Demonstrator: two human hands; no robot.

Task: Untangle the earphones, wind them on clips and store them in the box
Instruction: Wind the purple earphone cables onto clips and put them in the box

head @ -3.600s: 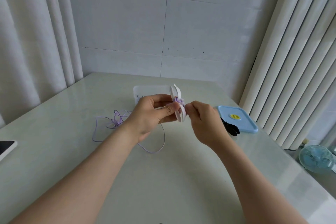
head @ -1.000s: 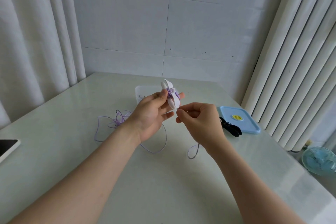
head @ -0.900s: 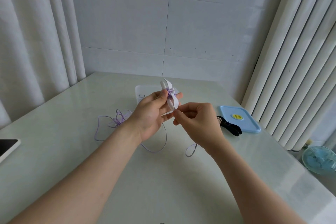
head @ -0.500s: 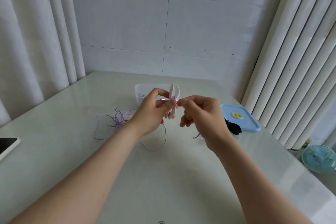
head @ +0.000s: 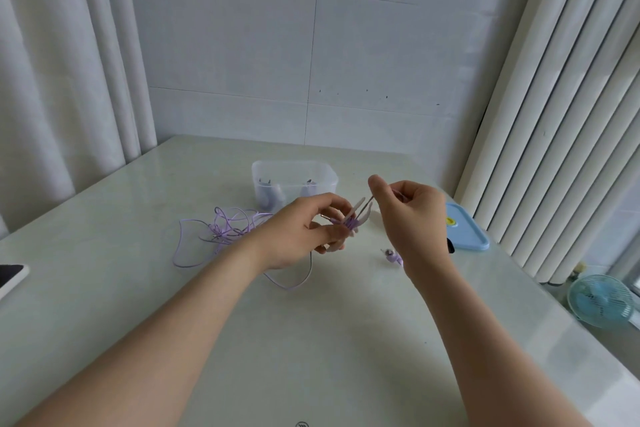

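My left hand (head: 301, 232) grips a white winding clip (head: 360, 215) with purple earphone cord wrapped round its middle. My right hand (head: 412, 215) pinches the taut purple cord just right of the clip and holds it raised. A purple earbud (head: 391, 255) hangs below my right wrist. A second tangled purple earphone cord (head: 225, 229) lies on the table to the left. The clear plastic box (head: 294, 177) stands behind my hands with wound earphones inside.
The box's light blue lid (head: 464, 229) lies to the right with a black item (head: 450, 246) at its near edge. A phone (head: 10, 277) sits at the table's left edge. Curtains hang on both sides. A small fan (head: 602, 302) stands on the floor at right.
My right hand has pulled the cord up and to the right, away from the clip. The clip in my left hand has tilted. The earbud end has come up near my right wrist.
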